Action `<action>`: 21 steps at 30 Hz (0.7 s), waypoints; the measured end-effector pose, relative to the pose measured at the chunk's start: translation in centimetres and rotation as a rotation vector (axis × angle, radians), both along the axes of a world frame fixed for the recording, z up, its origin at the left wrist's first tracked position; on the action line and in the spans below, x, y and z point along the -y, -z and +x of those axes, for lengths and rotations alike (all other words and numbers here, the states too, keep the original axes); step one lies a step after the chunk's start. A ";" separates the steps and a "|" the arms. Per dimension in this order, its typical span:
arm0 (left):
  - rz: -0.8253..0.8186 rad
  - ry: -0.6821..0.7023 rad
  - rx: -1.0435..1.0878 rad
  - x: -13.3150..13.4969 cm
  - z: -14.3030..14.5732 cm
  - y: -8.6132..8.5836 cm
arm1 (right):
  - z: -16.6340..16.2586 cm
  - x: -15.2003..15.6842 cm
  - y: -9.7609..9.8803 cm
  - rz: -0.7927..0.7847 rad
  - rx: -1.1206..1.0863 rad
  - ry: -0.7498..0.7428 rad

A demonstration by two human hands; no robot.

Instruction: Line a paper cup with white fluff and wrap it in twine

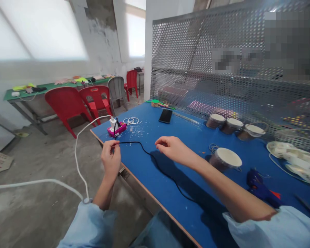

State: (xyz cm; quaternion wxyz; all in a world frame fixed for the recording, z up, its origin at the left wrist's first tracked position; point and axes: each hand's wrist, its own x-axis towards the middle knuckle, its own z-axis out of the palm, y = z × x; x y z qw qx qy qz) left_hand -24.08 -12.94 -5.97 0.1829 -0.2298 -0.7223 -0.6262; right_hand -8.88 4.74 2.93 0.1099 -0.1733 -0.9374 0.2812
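Note:
My left hand (pixel 111 156) pinches a thin black cable (pixel 155 162) at the near edge of the blue table (pixel 186 144). The cable runs from a pink power strip (pixel 116 130) through my fingers and back across the table toward me. My right hand (pixel 170 147) hovers palm down just above the table, a little right of the cable, fingers loosely curled and holding nothing. A white plug sits in the power strip, and its white cord (pixel 77 162) loops down off the table.
A black phone (pixel 165 116) lies further back. Several brown cups with white lids (pixel 226 158) stand at right, with a blue glue gun (pixel 259 187) nearer me. A perforated metal screen (pixel 222 62) backs the table. Red chairs (pixel 67 103) stand at left.

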 end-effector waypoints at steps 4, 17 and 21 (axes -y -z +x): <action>0.065 -0.127 0.041 0.1 -3.9 0.3 | -3.3 -0.7 0.8 0.029 -0.005 -0.040; -0.099 0.090 0.139 -3.4 -13.4 0.8 | -20.5 -0.3 5.0 -0.030 -0.183 -0.234; -0.125 0.093 0.142 -3.9 -13.9 1.5 | -22.9 0.1 5.8 -0.048 -0.212 -0.295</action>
